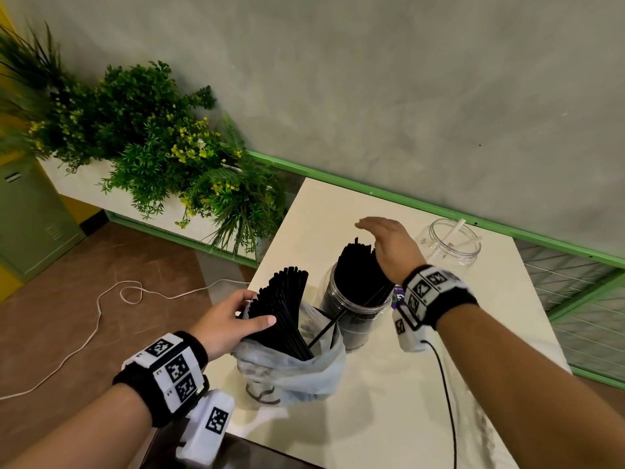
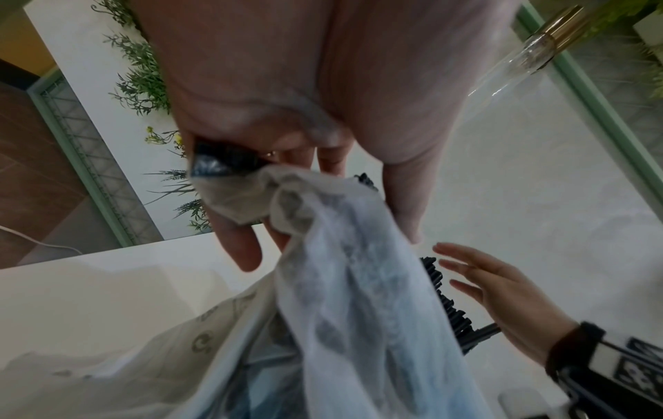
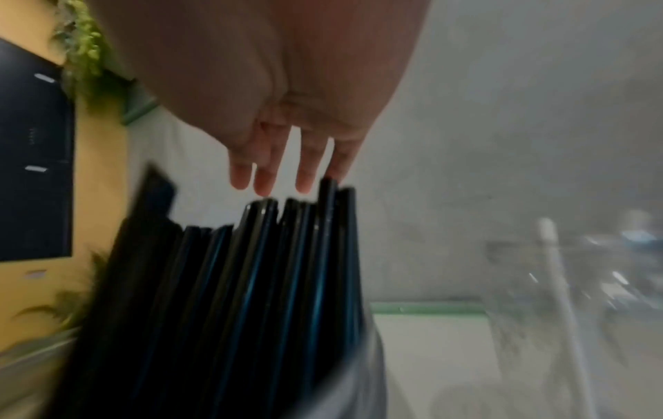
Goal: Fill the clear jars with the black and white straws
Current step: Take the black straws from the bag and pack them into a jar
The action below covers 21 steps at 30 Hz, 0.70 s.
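Observation:
A bundle of black straws (image 1: 284, 306) sticks up out of a crumpled plastic bag (image 1: 297, 374) on the white table (image 1: 389, 401). My left hand (image 1: 252, 309) grips this bundle together with the bag's rim, thumb across the front; the left wrist view shows the bag (image 2: 358, 283) under my palm. A clear jar (image 1: 355, 319) beside it is packed with black straws (image 1: 358, 265). My right hand (image 1: 382, 238) hovers flat and empty over their tops, its fingers (image 3: 287, 175) straight just above the straw ends (image 3: 269, 269). Farther right, a second clear jar (image 1: 449, 245) holds one white straw (image 1: 455, 231).
A planter of green plants (image 1: 152, 147) stands left of the table against the grey wall. A white cord (image 1: 101, 309) loops on the brown floor. A black cable (image 1: 446, 401) crosses the table from my right wrist. A green rail (image 1: 406, 198) runs behind the table.

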Each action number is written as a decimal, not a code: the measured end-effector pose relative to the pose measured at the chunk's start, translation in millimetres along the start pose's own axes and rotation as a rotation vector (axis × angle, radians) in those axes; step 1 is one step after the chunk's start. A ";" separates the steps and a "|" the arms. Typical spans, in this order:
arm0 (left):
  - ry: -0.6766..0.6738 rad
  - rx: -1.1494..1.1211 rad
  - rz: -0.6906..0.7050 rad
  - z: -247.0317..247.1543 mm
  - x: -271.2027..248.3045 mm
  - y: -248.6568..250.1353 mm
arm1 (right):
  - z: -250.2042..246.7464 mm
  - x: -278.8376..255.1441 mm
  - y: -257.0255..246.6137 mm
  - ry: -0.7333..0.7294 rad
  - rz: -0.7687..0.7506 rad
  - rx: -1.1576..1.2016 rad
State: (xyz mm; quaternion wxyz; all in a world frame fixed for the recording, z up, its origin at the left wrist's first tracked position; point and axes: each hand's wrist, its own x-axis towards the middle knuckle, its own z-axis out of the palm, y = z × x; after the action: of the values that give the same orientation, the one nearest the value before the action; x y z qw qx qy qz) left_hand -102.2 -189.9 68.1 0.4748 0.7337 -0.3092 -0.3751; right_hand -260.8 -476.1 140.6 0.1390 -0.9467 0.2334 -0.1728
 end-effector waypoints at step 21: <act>0.019 -0.030 0.008 -0.6 -0.4 1.3 | 8.7 4.9 12.1 0.086 0.180 0.074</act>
State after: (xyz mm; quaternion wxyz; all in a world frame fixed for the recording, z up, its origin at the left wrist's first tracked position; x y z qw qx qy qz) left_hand -102.0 -189.7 69.5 0.4900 0.7287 -0.3022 -0.3709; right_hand -258.0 -487.2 129.9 0.1787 -0.9079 0.3167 -0.2087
